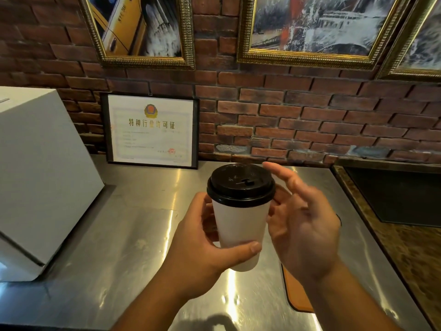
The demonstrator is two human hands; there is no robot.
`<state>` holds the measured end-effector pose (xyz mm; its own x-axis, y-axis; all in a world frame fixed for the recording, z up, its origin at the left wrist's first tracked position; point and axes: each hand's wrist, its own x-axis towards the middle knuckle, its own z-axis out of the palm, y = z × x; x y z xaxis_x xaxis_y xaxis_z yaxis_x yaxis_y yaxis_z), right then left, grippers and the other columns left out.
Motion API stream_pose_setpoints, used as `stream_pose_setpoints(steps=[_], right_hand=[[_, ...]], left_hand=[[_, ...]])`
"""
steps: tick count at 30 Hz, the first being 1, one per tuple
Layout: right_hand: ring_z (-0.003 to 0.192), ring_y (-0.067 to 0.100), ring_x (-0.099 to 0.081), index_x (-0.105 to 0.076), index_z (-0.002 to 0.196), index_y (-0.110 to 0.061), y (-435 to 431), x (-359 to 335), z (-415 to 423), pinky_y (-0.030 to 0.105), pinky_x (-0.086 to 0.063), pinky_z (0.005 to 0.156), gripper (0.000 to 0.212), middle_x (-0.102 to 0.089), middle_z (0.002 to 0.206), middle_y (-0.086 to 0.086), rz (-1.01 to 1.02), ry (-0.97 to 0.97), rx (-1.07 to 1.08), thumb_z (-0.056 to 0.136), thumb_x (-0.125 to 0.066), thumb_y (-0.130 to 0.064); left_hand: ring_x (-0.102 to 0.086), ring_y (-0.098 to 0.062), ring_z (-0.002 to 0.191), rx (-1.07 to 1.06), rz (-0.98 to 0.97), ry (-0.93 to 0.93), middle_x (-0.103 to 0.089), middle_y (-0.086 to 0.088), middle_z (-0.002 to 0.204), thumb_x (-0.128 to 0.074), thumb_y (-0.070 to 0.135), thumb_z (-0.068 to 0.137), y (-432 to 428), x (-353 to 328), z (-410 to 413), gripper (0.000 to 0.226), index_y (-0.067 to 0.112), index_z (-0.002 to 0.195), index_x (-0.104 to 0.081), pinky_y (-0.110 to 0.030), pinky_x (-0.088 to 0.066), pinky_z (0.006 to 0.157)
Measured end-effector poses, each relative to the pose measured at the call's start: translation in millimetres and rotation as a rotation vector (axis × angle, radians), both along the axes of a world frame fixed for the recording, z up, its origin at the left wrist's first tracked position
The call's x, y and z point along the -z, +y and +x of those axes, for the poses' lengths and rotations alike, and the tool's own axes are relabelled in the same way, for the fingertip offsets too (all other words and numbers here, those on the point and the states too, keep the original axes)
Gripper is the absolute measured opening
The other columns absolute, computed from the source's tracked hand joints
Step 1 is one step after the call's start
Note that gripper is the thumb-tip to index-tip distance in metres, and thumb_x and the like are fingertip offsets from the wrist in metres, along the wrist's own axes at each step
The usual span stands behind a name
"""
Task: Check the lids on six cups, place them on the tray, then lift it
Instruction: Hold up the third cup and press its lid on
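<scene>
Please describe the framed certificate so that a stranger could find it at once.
Start at the steel counter. Beside the white box, the certificate stands against the brick wall. Its thin frame is black; the paintings above have gold frames.

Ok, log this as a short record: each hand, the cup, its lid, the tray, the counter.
left hand: grips the cup's side
right hand: open, fingers straight, beside the lid; contact unclear
cup: white paper, upright
lid: black, on the cup
tray: orange, only partly in view
counter: steel, reflective
</scene>
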<state>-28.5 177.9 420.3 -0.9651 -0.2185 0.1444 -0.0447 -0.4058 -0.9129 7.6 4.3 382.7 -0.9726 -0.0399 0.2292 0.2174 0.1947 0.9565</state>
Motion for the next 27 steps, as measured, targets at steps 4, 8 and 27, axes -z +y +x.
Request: stream_pose_setpoints(steps=[4,8,27], right_hand=[[0.105,0.021,-0.07,-0.074,0.116,-0.018,-7.7,-8.9,-3.3,0.031,-0.055,0.083,0.041,-0.074,0.111,0.01,0.103,0.053,0.082,0.098,-0.044,-0.039],[0.112,0.031,-0.068,-0.073,0.113,-0.015,-12.0,-8.8,3.0,0.048,-0.053,0.094,0.039,-0.073,0.112,0.015,0.071,0.102,0.085,0.098,-0.046,-0.039],[0.096,0.03,-0.076,-0.068,0.107,-0.025,-28.1,6.4,22.9,0.044,-0.064,0.069,0.037,-0.075,0.107,0.011,0.012,0.02,0.205,0.09,-0.048,-0.051]], left_hand=[[-0.065,0.003,0.114,0.019,-0.007,0.002,-0.064,0.029,0.126,-0.095,0.072,0.051,2.6,2.5,3.0,0.089,0.07,0.124,-0.044,-0.022,-0.063,0.076],[-0.062,0.007,0.115,0.012,-0.026,0.009,-0.062,0.033,0.127,-0.092,0.078,0.049,1.6,2.9,5.6,0.092,0.072,0.125,-0.041,-0.021,-0.063,0.077],[-0.064,0.002,0.116,0.004,-0.129,0.123,-0.065,0.031,0.126,-0.088,0.08,0.053,4.4,6.3,17.5,0.086,0.063,0.126,-0.045,-0.014,-0.06,0.075]])
